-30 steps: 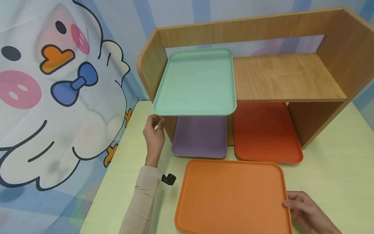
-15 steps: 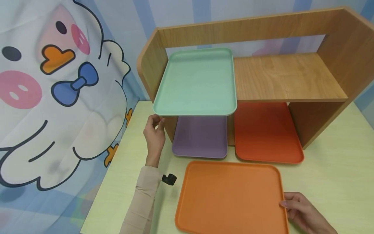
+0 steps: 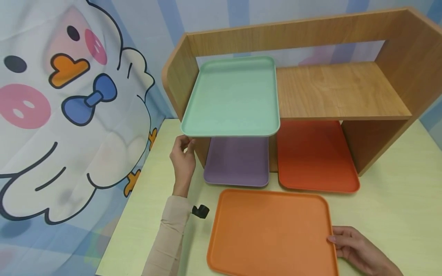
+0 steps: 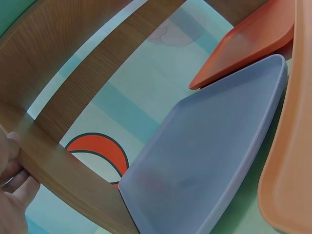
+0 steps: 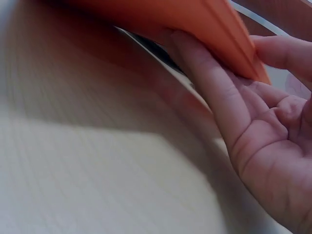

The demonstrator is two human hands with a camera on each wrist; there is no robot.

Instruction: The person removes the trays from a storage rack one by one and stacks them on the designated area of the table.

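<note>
My right hand [image 3: 359, 247] holds an orange tray [image 3: 269, 234] by its right edge, thumb on the rim. In the right wrist view, the fingers [image 5: 214, 83] reach underneath the tray, which is raised over the table on that side. My left hand [image 3: 183, 159] grips the front edge of the left side panel of a wooden shelf [image 3: 342, 92], just below a mint green tray [image 3: 235, 97]. The left wrist view shows the fingers [image 4: 24, 192] at that panel's edge. A purple tray [image 3: 238, 163] and a red tray [image 3: 315, 161] lie in the lower compartments, their fronts sticking out.
The shelf stands on a pale yellow table [image 3: 397, 207] against a blue striped backdrop. At the left hangs a cloth printed with a cartoon chicken [image 3: 76, 115]. A small black piece [image 3: 200, 211] sticks out from the left sleeve [image 3: 169, 230].
My right hand has shifted slightly left along with the right edge of the orange tray. The left hand stays at the shelf panel, and the other trays have not moved.
</note>
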